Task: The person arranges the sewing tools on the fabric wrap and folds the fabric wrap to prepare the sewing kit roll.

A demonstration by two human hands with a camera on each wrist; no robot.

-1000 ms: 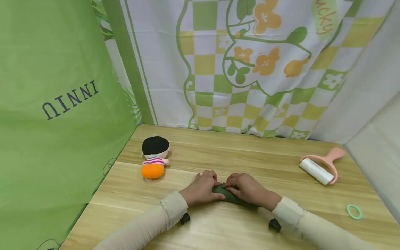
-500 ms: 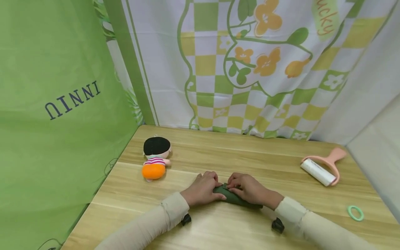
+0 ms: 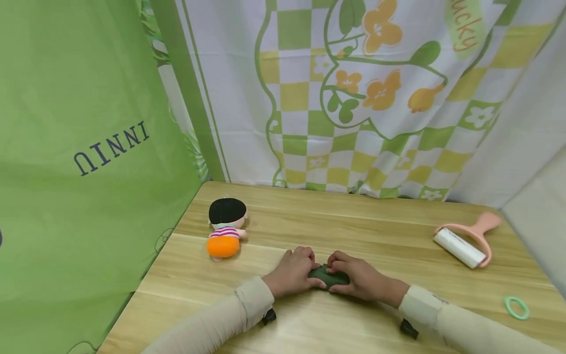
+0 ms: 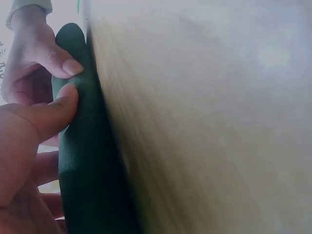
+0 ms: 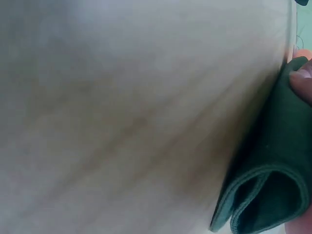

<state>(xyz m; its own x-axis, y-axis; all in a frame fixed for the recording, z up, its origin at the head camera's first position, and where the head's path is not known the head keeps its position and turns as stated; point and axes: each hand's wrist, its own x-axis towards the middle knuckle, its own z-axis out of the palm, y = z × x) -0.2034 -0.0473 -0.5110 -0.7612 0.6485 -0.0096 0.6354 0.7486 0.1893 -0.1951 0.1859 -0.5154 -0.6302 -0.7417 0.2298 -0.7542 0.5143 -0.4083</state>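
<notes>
A dark green folded case [image 3: 325, 276] lies on the wooden table between both hands. It looks soft, with a stitched edge and a curled, open end showing in the right wrist view. My left hand [image 3: 292, 273] grips its left end, thumb on the near side and fingers behind. The right hand [image 3: 364, 279] holds the other end, its thumb [image 5: 303, 80] pressed on the case's near side and its fingers bent over the top. In the left wrist view both thumbs lie close together on the green surface. The right hand hides the case's right end in the head view.
A small doll [image 3: 224, 228] with black hair and orange bottoms lies at the left of the table [image 3: 362, 211]. On the right are a pink-handled lint roller [image 3: 464, 243] and a mint green ring [image 3: 516, 308]. Printed curtains stand behind and at the left.
My right thumb has shifted to the near side of the case, and the right hand's fingers have spread wider around it. The left hand keeps its grip. The head view has shifted slightly.
</notes>
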